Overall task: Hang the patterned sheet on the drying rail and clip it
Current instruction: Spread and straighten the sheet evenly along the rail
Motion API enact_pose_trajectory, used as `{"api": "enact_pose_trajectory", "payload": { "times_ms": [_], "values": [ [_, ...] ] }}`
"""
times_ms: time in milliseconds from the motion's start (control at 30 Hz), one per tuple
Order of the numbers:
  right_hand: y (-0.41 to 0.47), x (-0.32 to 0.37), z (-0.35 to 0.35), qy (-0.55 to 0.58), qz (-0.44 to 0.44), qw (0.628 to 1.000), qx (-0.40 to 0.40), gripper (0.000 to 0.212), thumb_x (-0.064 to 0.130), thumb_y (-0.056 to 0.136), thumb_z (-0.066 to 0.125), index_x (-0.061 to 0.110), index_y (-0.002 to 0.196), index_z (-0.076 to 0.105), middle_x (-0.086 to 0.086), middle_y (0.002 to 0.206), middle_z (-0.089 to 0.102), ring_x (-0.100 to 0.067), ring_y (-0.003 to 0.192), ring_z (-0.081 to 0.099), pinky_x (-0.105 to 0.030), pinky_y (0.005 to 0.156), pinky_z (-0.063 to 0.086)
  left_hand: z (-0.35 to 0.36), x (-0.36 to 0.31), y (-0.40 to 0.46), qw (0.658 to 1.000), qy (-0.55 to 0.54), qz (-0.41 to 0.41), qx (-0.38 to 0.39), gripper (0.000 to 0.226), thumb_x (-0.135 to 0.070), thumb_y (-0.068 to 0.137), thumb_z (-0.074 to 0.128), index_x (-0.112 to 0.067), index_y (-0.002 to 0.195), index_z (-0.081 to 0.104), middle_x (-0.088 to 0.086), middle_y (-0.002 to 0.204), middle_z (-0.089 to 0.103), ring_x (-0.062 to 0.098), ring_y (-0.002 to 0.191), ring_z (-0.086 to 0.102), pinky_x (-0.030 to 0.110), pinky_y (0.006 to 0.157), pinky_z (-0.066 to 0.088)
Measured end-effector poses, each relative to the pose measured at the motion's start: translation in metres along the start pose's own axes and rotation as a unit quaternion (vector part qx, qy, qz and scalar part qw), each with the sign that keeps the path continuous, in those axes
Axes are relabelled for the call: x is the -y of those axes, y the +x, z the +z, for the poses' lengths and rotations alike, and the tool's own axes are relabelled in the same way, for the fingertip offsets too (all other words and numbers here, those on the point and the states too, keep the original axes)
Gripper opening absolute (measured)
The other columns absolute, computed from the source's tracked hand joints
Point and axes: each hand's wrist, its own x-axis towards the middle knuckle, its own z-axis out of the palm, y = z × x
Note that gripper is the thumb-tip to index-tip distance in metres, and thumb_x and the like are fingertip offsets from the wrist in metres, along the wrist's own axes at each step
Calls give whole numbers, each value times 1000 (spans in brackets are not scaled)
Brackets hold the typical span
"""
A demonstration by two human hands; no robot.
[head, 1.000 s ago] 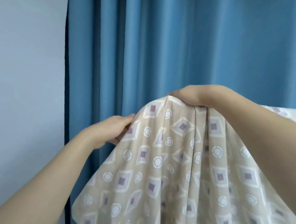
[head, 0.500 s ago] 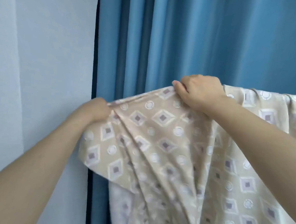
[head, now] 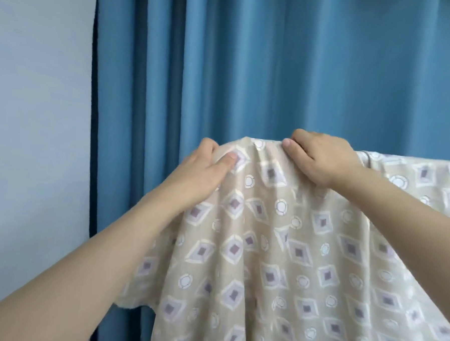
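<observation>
The patterned sheet (head: 279, 251) is beige with white-edged diamonds and small circles. It hangs from a straight top line that runs off to the right, and falls in folds to the bottom of the view. The rail itself is hidden under the cloth. My left hand (head: 205, 169) grips the sheet's top left part, thumb pressed on the front. My right hand (head: 321, 159) pinches the top fold a short way to the right, fingers curled over it. No clip is in view.
A blue pleated curtain (head: 276, 68) hangs close behind the sheet across most of the view. A pale wall (head: 35, 134) fills the left side. The sheet's lower left corner (head: 131, 303) hangs free in front of the curtain.
My left hand has moved right and up, bringing the sheet's left part closer to my right hand. The stretched left edge has slackened into hanging folds.
</observation>
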Motion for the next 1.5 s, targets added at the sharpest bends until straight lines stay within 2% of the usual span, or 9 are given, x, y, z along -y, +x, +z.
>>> {"api": "enact_pose_trajectory", "payload": {
  "times_ms": [167,367,567,733,867,967,1100,1300,1500],
  "values": [
    [-34,-60,-9,-13,39,999,-14,43,52,100,26,18,90,51,0,82,61,-27,80,57,-38,68,43,25,-29,26,963,206,152,-90,36,-45,98,38,-20,122,46,1,124,51,26,114,44,42,96,37],
    [-57,-97,-10,11,3,1000,-25,51,57,93,21,21,95,57,11,79,51,-15,76,45,-34,73,35,57,-75,52,941,265,203,-51,33,-43,100,30,-19,99,53,-1,95,62,26,93,56,38,80,35],
    [-48,-112,-26,126,83,988,7,40,45,100,38,28,65,42,11,60,48,-9,62,47,-33,63,38,53,-84,73,959,243,134,-50,35,-28,101,31,-17,69,41,-1,69,53,25,72,49,32,55,28],
    [1,-117,-54,-84,27,996,31,32,47,101,33,26,79,44,1,84,62,-27,86,58,-36,72,44,45,-85,80,975,205,75,-47,30,-17,96,38,-11,66,39,3,65,48,24,62,42,30,50,26],
    [53,-135,-69,-170,111,979,-16,39,54,99,30,24,87,51,-13,100,66,-35,94,60,-36,70,37,49,-85,83,979,187,69,-37,25,-22,97,33,-13,76,41,2,77,52,28,74,47,33,58,33],
    [60,-135,-34,-127,162,970,132,36,50,96,44,23,103,66,-7,107,65,-28,104,60,-35,80,41,51,-87,76,954,293,65,-10,46,-46,100,22,-18,85,55,-1,91,61,28,87,51,36,72,39],
    [37,-138,-1,-10,244,878,412,23,34,85,58,18,100,68,1,104,68,-22,101,65,-35,92,49,39,-92,75,929,364,18,59,59,-57,97,14,-20,88,59,-3,89,55,25,89,48,35,75,35],
    [8,-156,-61,60,207,954,207,32,39,96,52,14,81,67,-4,74,65,-21,66,59,-28,61,47,39,-112,75,914,387,31,118,31,-24,98,22,-18,77,45,-4,81,44,25,93,50,36,85,41],
    [-69,-211,-95,5,276,938,209,27,41,97,46,20,95,63,-4,107,60,-24,104,53,-36,93,40,103,-163,59,935,301,177,61,23,-29,100,29,-16,85,40,-1,81,43,26,84,45,34,70,35]
  ]
}}
